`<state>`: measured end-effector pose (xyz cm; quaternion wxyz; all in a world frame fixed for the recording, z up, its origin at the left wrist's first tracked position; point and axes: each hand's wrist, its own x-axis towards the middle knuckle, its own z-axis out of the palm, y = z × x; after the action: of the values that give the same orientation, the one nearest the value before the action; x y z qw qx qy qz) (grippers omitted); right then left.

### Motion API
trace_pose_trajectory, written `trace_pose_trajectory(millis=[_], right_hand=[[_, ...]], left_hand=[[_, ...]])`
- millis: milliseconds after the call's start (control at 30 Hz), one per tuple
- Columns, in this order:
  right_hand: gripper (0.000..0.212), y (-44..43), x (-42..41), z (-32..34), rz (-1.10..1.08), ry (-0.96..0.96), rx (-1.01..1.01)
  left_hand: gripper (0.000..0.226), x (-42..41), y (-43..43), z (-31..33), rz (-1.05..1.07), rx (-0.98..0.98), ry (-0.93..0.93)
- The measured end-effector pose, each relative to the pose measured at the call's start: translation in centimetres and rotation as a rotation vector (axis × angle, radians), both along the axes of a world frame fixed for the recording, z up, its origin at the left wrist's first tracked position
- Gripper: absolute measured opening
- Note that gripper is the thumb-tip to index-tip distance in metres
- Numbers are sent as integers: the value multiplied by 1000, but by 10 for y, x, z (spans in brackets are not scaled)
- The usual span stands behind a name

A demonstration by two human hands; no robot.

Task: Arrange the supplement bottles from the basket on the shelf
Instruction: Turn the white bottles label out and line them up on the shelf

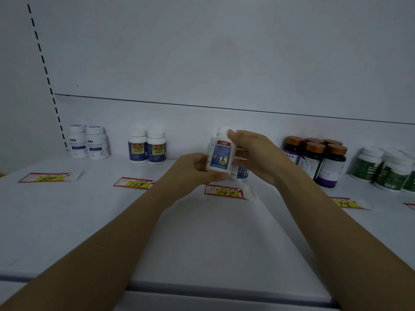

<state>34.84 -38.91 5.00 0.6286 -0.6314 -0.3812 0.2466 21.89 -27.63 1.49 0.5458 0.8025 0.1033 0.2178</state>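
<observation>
Both hands grip one white bottle (221,153) upright above the shelf (67,209): left hand (197,163) at its base, right hand (249,149) around its cap. Matching bottle (240,172) stands just behind, near the 147 tag (224,191). Slot probably beside it; right hand nearer.

Price tags lie flat on the white shelf (67,221), each with a black handwritten number on a yellow patch. From left to right: the 88 tag (48,178), its scrawl only roughly legible; the 168 tag (134,183); the 147 tag (224,192), with a red 1 at its right end; and the 78 tag (345,204). The white bottle (221,157) at centre bears a red band of white characters, too blurred to read. Print on the blue and yellow bottles (147,149) is equally illegible.
</observation>
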Motion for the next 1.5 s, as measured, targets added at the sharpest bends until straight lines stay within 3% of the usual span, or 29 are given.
trace_pose_trajectory(millis=[167, 233, 400, 533, 667, 900, 1067, 1167, 1267, 1400, 1500], right_hand=[[20, -1, -5, 5, 29, -53, -32], [19, -3, -11, 9, 30, -191, -20], [45, 2, -35, 6, 59, -620, 120], [46, 6, -49, -4, 47, -822, 198], [43, 11, -53, -11, 17, -964, 220], [52, 6, -41, -1, 5, -742, 264], [43, -1, -32, 13, -41, -463, 207], [35, -1, -23, 13, -134, -334, 35], [42, 7, -18, 7, -221, -254, -164], [48, 8, -16, 3, -209, -39, -240], [47, 8, -14, 1, -203, -60, -260]], left_hand=[[39, 1, 4, -3, 21, 28, 4], [42, 2, 7, -4, 44, 55, -25], [60, 6, 19, -8, 198, 219, -234], [53, 2, 20, -8, 360, 419, -415], [44, 0, 25, -12, 385, 462, -461], [56, -2, 16, -3, 375, 455, -346], [53, -9, 1, 13, 118, 89, -200], [46, -10, -5, 18, -16, -114, -78], [45, -10, -7, 19, -67, -340, -9], [57, -10, -4, 17, -92, -406, 74], [56, -10, -4, 16, -107, -388, 104]])
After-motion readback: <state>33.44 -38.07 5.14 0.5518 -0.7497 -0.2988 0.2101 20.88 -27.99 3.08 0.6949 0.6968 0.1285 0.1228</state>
